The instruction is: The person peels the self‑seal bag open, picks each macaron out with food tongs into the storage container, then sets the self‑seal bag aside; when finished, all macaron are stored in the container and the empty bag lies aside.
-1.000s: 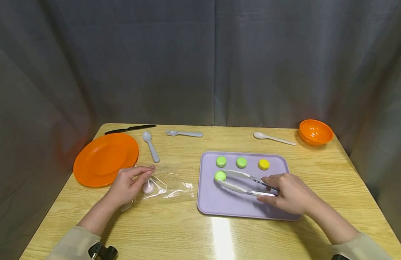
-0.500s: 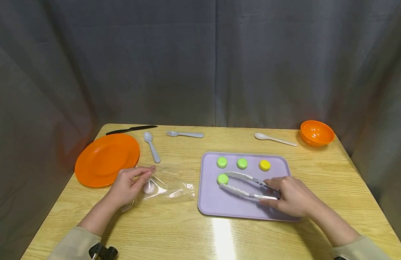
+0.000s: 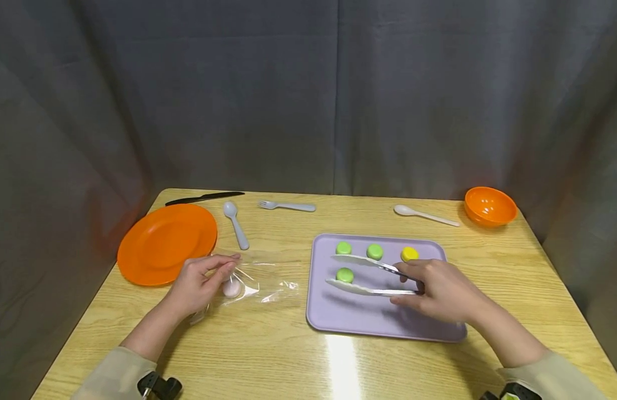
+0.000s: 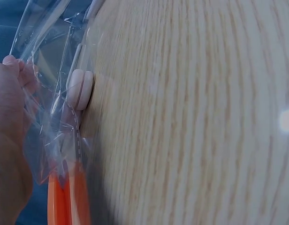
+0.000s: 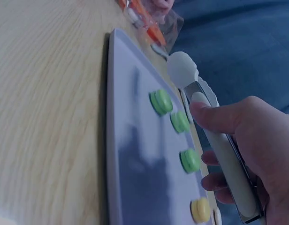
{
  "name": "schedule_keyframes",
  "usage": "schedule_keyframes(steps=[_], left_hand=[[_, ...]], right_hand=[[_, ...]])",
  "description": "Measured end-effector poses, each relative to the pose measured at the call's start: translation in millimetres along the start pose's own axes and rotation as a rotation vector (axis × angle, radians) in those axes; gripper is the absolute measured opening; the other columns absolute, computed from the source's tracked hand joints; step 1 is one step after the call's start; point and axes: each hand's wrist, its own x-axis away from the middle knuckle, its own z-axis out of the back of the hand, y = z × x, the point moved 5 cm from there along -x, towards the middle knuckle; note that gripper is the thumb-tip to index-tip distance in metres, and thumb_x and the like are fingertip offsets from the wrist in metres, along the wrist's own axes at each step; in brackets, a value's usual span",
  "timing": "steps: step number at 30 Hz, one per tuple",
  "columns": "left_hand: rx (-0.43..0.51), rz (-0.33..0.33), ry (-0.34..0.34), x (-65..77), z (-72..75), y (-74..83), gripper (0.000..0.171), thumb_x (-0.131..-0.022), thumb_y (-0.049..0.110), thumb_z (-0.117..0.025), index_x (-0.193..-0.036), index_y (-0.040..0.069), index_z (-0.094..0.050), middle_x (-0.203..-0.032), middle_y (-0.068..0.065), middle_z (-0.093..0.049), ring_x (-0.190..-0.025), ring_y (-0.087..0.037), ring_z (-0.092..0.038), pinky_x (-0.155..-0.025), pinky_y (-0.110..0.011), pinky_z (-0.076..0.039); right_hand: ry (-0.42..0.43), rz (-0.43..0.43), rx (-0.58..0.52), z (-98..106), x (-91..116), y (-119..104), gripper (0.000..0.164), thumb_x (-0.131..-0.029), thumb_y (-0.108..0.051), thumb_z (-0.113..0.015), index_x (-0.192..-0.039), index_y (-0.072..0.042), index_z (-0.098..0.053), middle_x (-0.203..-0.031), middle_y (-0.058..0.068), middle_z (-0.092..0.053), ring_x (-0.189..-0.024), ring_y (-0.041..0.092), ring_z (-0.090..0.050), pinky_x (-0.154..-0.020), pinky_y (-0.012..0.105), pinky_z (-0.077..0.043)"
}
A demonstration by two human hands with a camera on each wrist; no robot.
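Observation:
My left hand (image 3: 198, 282) pinches the upper edge of a clear plastic bag (image 3: 275, 291) between thumb and fingers. Inside the bag lies a pale pink macaron (image 3: 232, 288), also seen edge-on in the left wrist view (image 4: 80, 90). My right hand (image 3: 436, 290) grips a pair of tongs (image 3: 361, 289) by the handles. Their white scalloped tips are spread and raised above the lilac tray (image 3: 333, 318). One green macaron (image 3: 344, 275) sits below the tips, in front of two more green macarons (image 3: 374, 251) and a yellow macaron (image 3: 409, 254) along the back.
An orange plate (image 3: 168, 244) lies left of the bag, a black knife (image 3: 205, 197) behind it. A grey spoon (image 3: 236, 226) and grey fork (image 3: 287, 206) lie toward the back. Farther right are a whitish spoon (image 3: 426, 214) and an orange bowl (image 3: 490, 206).
The tongs have let go of the front green macaron, which now rests on the tray, and have risen with their tips wider apart. My left hand keeps its hold on the bag.

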Motion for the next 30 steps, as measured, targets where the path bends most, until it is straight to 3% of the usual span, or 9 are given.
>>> schedule_keyframes(steps=[11, 21, 30], left_hand=[[-0.008, -0.027, 0.018, -1.2, 1.6, 6.5, 0.024, -0.090, -0.010, -0.078, -0.111, 0.002, -0.080, -0.112, -0.007, -0.080, -0.103, -0.026, -0.077, -0.096, -0.013, -0.051], [0.006, -0.031, 0.007, -3.5, 0.1, 4.7, 0.023, -0.091, -0.012, -0.076, -0.110, 0.000, -0.080, -0.113, -0.007, -0.079, -0.103, -0.027, -0.077, -0.095, -0.016, -0.053], [0.032, -0.034, 0.001, -3.9, -0.5, 5.3, 0.026, -0.091, -0.013, -0.075, -0.111, 0.003, -0.080, -0.114, -0.008, -0.079, -0.105, -0.030, -0.076, -0.098, -0.019, -0.053]], right_hand=[[-0.024, 0.036, -0.004, -17, -43, -21, 0.047, -0.088, -0.042, -0.087, -0.123, -0.011, -0.077, -0.093, -0.012, -0.070, -0.064, -0.005, -0.051, -0.060, 0.029, -0.048], [-0.103, 0.055, 0.007, -42, -77, -39, 0.053, -0.087, -0.042, -0.088, -0.126, -0.007, -0.077, -0.104, -0.004, -0.075, -0.072, 0.006, -0.060, -0.068, 0.036, -0.054], [-0.141, 0.079, -0.009, -60, -97, -46, 0.048, -0.088, -0.044, -0.086, -0.120, -0.010, -0.078, -0.092, -0.006, -0.071, -0.072, 0.008, -0.058, -0.063, 0.035, -0.052]])
